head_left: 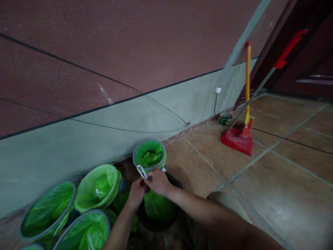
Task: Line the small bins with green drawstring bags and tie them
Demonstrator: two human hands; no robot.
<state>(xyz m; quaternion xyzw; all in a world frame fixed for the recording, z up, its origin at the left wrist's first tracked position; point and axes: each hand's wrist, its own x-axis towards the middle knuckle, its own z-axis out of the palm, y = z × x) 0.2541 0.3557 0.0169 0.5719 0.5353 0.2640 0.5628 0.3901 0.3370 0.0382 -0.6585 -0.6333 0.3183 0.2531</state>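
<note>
Over a dark bin (157,225), my left hand (137,192) and my right hand (159,181) come together with fingers pinched. Between them a white drawstring (142,172) stands up in a loop. Below the hands, the green garbage bag (158,205) hangs down into the dark bin, its top gathered under my fingers. My hands hide where the string joins the bag. Just behind them stands a grey-rimmed bin (164,152) lined with another green bag.
More bins with green liners stand on the left, including a pale green one (80,194) and a grey-rimmed one (74,194). A red dustpan (238,140) and a yellow-handled broom (247,83) stand at right. A tin (225,118) and cables lie along the wall.
</note>
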